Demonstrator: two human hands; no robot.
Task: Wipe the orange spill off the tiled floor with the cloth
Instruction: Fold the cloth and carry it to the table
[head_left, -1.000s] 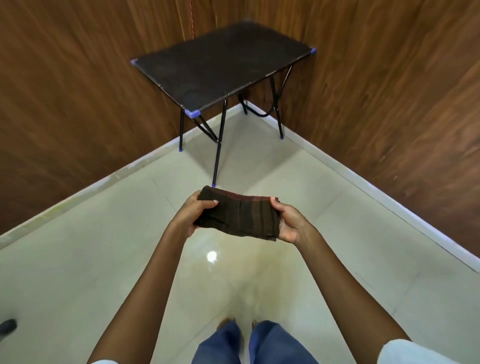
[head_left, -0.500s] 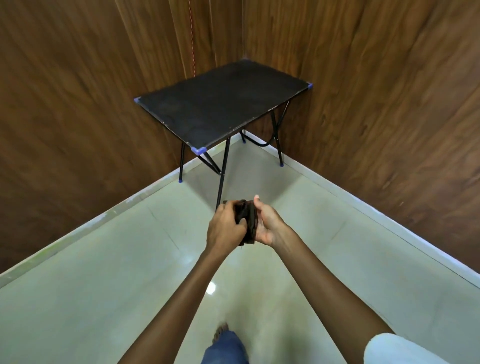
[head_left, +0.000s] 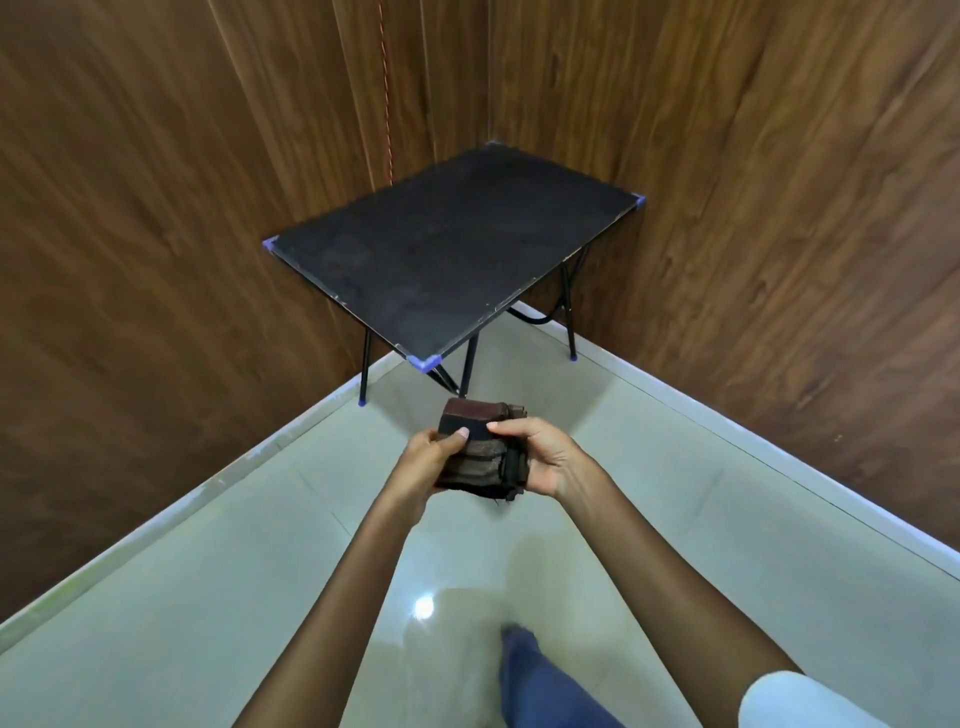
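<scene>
Above the tiled floor (head_left: 675, 519), I am seeing two hands gripping one folded cloth (head_left: 480, 449): left hand (head_left: 426, 462) and right hand (head_left: 545, 457) both pinching it.

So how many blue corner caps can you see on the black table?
3: one at the left corner, one at the near corner, one at the right corner. The far corner shows only a faint blue hint, so I can't tell.

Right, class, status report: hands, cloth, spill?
Left hand and right hand both grip folded cloth, held above tiled floor. Faint yellowish patch below, unwiped. Nothing in the way.
</scene>
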